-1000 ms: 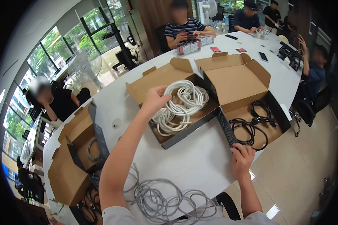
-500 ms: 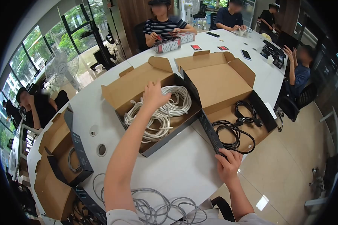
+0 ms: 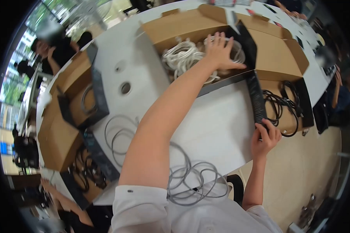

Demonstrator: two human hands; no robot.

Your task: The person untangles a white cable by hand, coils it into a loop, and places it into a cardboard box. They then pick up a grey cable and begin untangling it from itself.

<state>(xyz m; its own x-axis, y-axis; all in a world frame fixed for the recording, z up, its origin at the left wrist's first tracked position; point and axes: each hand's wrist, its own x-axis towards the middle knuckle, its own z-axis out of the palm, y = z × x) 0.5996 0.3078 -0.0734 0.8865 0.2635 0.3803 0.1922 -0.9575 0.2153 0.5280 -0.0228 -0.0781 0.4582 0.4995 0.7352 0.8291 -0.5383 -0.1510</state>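
My left hand (image 3: 221,52) lies with spread fingers over the white coiled cables (image 3: 184,58) in an open cardboard box (image 3: 186,29), near that box's right end. To the right, my right hand (image 3: 267,136) has its fingers bent at the near corner of a second open box (image 3: 256,97), which holds black cables (image 3: 286,101). Whether the fingers pinch the box wall is hard to see, but they touch its edge. A loose grey cable (image 3: 190,176) lies in loops on the table in front of my body.
At the left stand two more open boxes, one with a grey cable (image 3: 88,99), the other with black cables (image 3: 87,171). A round hole (image 3: 125,88) is in the white table (image 3: 147,70). Other people sit around, one with an arm (image 3: 68,200) at the lower left.
The view has shifted, so the boxes appear higher and further right. My left hand has moved from the middle of the white cables to their right part, fingers spread. My right hand stays at the box corner.
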